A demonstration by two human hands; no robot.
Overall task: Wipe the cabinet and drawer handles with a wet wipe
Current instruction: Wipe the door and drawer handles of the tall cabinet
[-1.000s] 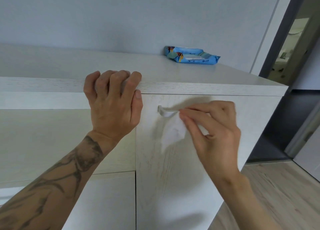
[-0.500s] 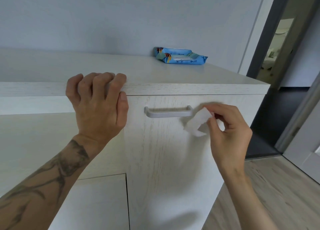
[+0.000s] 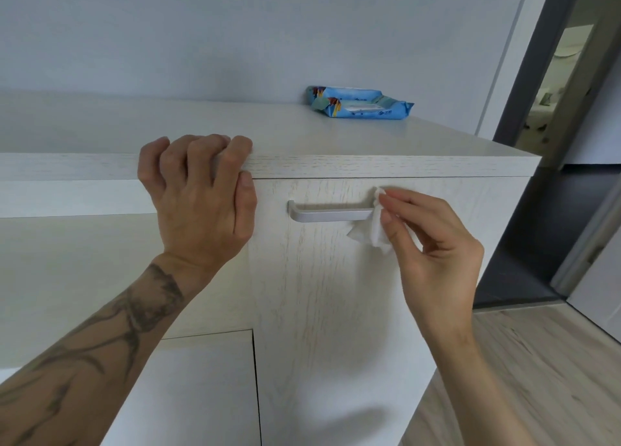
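back onto the handle [image 3: 331, 214] comes our wipe [image 3: 376, 232], which hung just off its right end half a second ago. our left hand [image 3: 201, 203] grips the front edge of the cabinet top [image 3: 386, 166], fingers curled over it. on the door [image 3: 336, 311], the wipe wraps the handle's right end, pinched between thumb and fingers of our right hand [image 3: 437, 254]. a blue wipes pack [image 3: 361, 109] lies on top, near the wall [image 3: 235, 42].

Two hands [image 3: 201, 207] [image 3: 437, 254], one wipe [image 3: 377, 234], one handle [image 3: 331, 215], one wipes pack [image 3: 360, 108], one cabinet [image 3: 336, 328].
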